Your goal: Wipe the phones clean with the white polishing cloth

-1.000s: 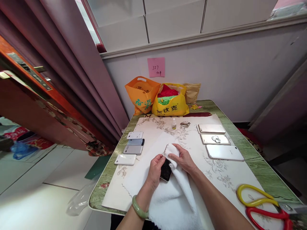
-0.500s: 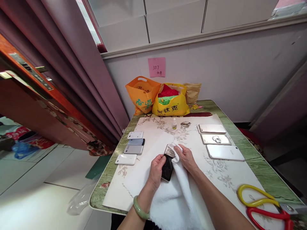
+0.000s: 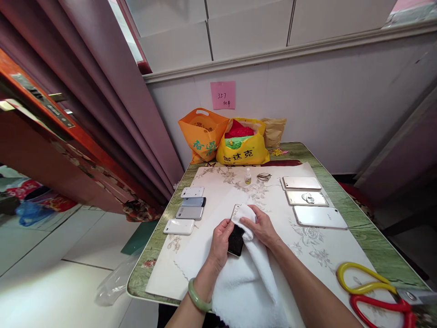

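My left hand (image 3: 220, 243) is closed on the left edge of a dark mobile phone (image 3: 235, 241), which it holds tilted above the table. A light metallic end of the phone shows at the top, partly under cloth. My right hand (image 3: 261, 225) pinches a white towel (image 3: 251, 284) and presses it on the phone's upper part. The rest of the towel hangs down toward the table's front edge. A small bottle (image 3: 248, 176) and a pair of glasses (image 3: 264, 176) lie beyond my hands.
Several phones (image 3: 179, 227) line the left side; three more phones (image 3: 321, 217) lie right. Large scissors (image 3: 367, 289) with yellow and red handles rest front right. An orange bag (image 3: 203, 134) and a yellow bag (image 3: 244, 155) stand at the back of the table (image 3: 145, 273).
My right hand has moved the towel left across the phone's upper part, covering more of its metallic end. My left hand keeps its hold, shifted slightly left with the phone.
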Demonstrator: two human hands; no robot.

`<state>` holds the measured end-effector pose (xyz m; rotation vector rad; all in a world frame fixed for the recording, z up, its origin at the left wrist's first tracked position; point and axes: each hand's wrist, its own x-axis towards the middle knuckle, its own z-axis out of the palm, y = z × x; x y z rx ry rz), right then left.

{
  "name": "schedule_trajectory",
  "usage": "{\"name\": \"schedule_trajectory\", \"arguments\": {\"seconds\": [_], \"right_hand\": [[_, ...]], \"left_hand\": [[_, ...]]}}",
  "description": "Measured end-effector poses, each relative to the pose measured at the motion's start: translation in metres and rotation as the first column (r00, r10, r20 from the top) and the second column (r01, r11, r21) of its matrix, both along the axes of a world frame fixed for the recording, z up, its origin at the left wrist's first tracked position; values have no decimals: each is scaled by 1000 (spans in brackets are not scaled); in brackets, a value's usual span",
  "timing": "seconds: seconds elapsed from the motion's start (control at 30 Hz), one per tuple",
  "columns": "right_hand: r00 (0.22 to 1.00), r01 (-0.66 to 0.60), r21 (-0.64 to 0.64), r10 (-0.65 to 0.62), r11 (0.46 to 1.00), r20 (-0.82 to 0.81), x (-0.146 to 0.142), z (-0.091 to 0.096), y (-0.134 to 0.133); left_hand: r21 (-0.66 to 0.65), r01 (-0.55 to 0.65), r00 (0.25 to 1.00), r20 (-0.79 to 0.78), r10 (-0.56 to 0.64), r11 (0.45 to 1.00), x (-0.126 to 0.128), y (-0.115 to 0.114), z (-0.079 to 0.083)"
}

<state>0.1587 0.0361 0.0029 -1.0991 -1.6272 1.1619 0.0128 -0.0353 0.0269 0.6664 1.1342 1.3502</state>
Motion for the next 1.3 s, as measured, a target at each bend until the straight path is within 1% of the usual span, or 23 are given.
{"name": "schedule_trajectory", "arguments": {"seconds": [0.1,0.17,0.23,0.3,0.4,0.47,0.63,0.8,0.83,0.93,1.0,1.07,1.13,1.2,1.3], "right_hand": [[993,110,15,-110,994,41,0,1,0],[991,114,19,-115,993,63,0,2,-1],[994,68,9,-69,998,87,-1,3,-2],[991,61,-1,-60,998,117,-2,4,-3],[981,143,33,-146,989,129,-3,3,-2],[974,179,70,-186,981,131,-3,3,-2],[964,109,70,-123,992,237,-3,2,-3],[942,198,149,-230,969,243,-3,1,-3],[943,193,149,-225,970,247,-3,2,-3],[950,130,111,-156,985,272,-2,3,-4],[951,127,92,-148,988,272,-2,2,-4],[955,173,89,-190,981,229,-2,0,-4],[961,235,60,-241,970,135,-4,-1,-3],[957,288,-41,-289,957,-12,-4,-1,-1],[903,314,-243,-368,918,-222,-1,1,1]], "left_hand": [[-22,72,996,-57,-73,997,-1,-1,0],[-15,85,992,-92,-86,996,-2,-1,0],[7,90,989,-116,-89,996,-2,-1,0],[22,126,983,-135,-122,992,-2,-1,0],[14,185,968,-174,-179,983,-2,-2,-2],[10,189,963,-198,-184,982,-3,-2,-3],[42,178,964,-205,-166,983,-3,-2,-3],[15,214,951,-234,-204,977,-3,-2,-5],[15,207,951,-237,-198,978,-3,-3,-5],[41,191,960,-218,-178,981,-3,-3,-4],[44,205,962,-196,-192,978,-3,-3,-4],[24,222,960,-178,-215,975,-3,-2,-5],[-1,220,964,-155,-217,976,-2,-1,-6],[-8,184,975,-127,-184,983,-2,-1,-8],[-2,69,995,-69,-69,998,0,0,-7]]}}
